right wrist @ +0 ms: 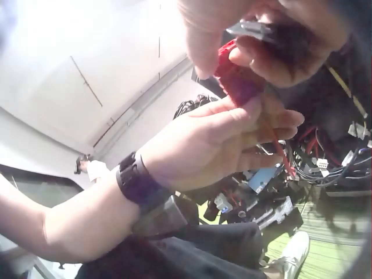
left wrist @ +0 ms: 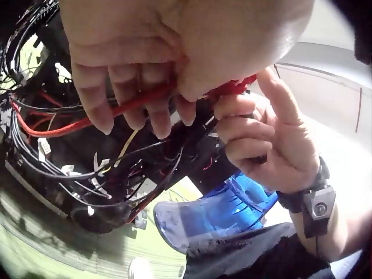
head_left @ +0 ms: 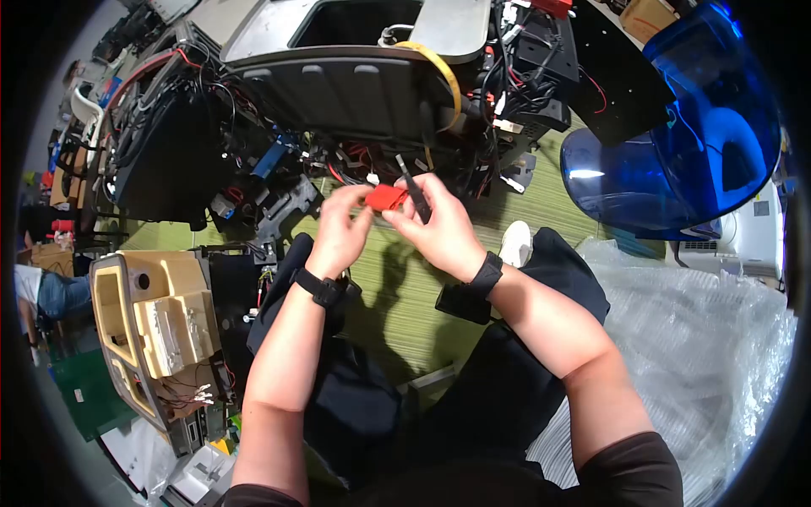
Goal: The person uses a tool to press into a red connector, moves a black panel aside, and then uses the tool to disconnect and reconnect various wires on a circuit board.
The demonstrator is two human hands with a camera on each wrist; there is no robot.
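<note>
Both hands meet in front of the body around a red connector-like block (head_left: pixel 387 198). In the right wrist view the left hand (right wrist: pixel 200 139) pinches the lower end of the red block (right wrist: pixel 238 81) with thumb and fingers. A red cable (left wrist: pixel 64 129) runs past the left hand's fingers in the left wrist view. The right hand (head_left: pixel 443 232) has thumb and fingertips at the block's other end. It also holds a slim black-handled tool (head_left: pixel 416 196), whose flat metal tip (right wrist: pixel 250 29) sticks out past the fingers. The tool's exact kind is unclear.
Ahead stands a dark console (head_left: pixel 346 97) with bundles of wires (head_left: pixel 507 76) beside it. A blue translucent shell (head_left: pixel 676 169) lies to the right above bubble wrap (head_left: pixel 701 355). A beige panel (head_left: pixel 173 329) stands at left on the green floor (head_left: pixel 380 313).
</note>
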